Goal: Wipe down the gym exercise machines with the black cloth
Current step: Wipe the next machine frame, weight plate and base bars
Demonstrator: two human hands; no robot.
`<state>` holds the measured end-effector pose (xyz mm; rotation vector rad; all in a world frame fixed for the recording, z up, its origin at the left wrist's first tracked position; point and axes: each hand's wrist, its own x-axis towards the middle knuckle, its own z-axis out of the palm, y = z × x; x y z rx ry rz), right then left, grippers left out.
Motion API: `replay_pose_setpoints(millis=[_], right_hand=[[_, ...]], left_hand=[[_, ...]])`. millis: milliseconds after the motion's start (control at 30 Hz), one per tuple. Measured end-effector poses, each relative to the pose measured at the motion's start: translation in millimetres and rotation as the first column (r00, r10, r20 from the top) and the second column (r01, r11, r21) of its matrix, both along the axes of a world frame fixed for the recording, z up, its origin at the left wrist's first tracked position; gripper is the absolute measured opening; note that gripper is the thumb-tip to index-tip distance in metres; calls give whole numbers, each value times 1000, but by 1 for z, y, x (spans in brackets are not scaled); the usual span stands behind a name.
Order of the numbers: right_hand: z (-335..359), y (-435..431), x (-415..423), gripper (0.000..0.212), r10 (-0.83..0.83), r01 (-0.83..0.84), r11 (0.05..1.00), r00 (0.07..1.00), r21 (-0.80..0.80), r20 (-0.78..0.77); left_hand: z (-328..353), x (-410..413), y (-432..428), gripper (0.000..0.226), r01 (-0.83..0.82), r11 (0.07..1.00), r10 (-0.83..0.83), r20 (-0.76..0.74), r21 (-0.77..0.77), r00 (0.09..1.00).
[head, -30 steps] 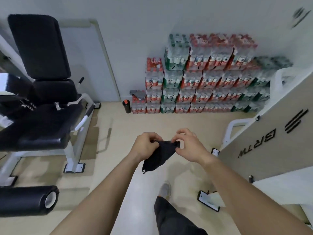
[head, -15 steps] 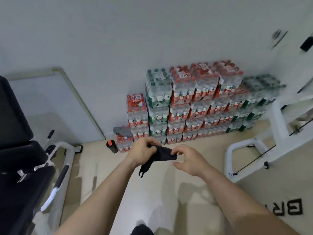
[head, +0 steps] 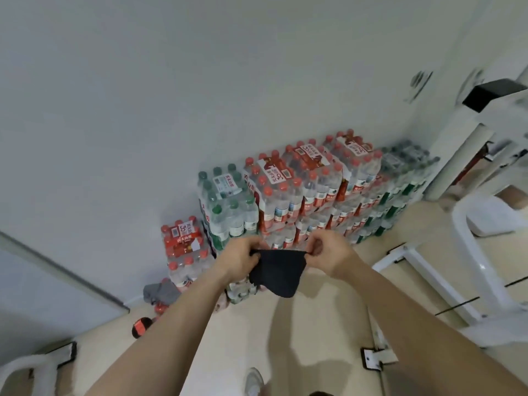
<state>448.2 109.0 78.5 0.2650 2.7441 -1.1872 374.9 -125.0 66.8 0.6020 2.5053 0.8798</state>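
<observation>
Both hands meet at chest height in front of a stacked wall of bottled water: the left hand (head: pixel 238 260) and the right hand (head: pixel 328 254) each pinch an upper corner of the black cloth (head: pixel 278 272), which is stretched between them and hangs down to a point over the pale floor (head: pixel 285 332). Shrink-wrapped water packs (head: pixel 300 190) with red and green caps are piled against the white wall (head: pixel 171 95) just beyond the cloth. White machine framing (head: pixel 485 252) stands to the right, its feet on the floor, well apart from the cloth. A small dark bottle with a red label (head: pixel 141 327) lies near the base of the packs, at lower left.
</observation>
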Motion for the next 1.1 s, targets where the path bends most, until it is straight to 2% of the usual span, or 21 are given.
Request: replay_pose_setpoints(millis=[100, 200, 300, 433, 533, 633, 733, 867, 933, 1000, 1033, 1100], right_hand=[[3, 19, -48, 26, 28, -28, 1000, 1000, 2, 13], [9, 34, -95, 31, 78, -81, 996, 996, 47, 50], [8, 53, -141, 32, -11, 9, 1000, 998, 18, 69], [1, 96, -198, 21, -109, 115, 991, 991, -69, 83], [-7, 141, -245, 19, -152, 157, 983, 986, -90, 67], [-21, 194, -300, 22, -214, 220, 969, 975, -109, 62], [-40, 234, -355, 25, -269, 275, 958, 960, -77, 80], [-69, 263, -420, 32, -219, 215, 976, 969, 46, 116], [-79, 270, -442, 38, -241, 242, 970, 965, 5, 105], [-87, 273, -450, 39, -282, 282, 957, 959, 63, -20], [-92, 274, -449, 39, -262, 272, 952, 961, 143, -85], [-101, 270, -435, 42, -124, 164, 936, 982, 311, -146]], left_hand=[[2, -54, 12, 18, 14, 999, -15, -24, -39, 1000], [3, -102, 30, 16, 12, 1000, -12, -19, -20, 1000], [2, -142, 55, 14, -26, 999, 28, -32, 36, 999], [1, -194, 104, 15, -110, 986, 103, 59, 129, 993], [-10, -243, 154, 12, -105, 985, 102, 29, 135, 994], [-23, -291, 208, 13, -175, 971, 168, 54, 163, 984], [-40, -334, 258, 19, -200, 975, 197, 37, 96, 980], [-65, -386, 300, 23, -263, 965, 263, -3, 13, 965], [-74, -404, 309, 25, -341, 940, 342, -57, 14, 938], [-79, -410, 314, 32, -396, 918, 394, -200, 34, 897], [-82, -408, 315, 34, -375, 927, 367, -290, 28, 884], [-91, -396, 317, 37, -238, 970, 198, -422, -45, 885]])
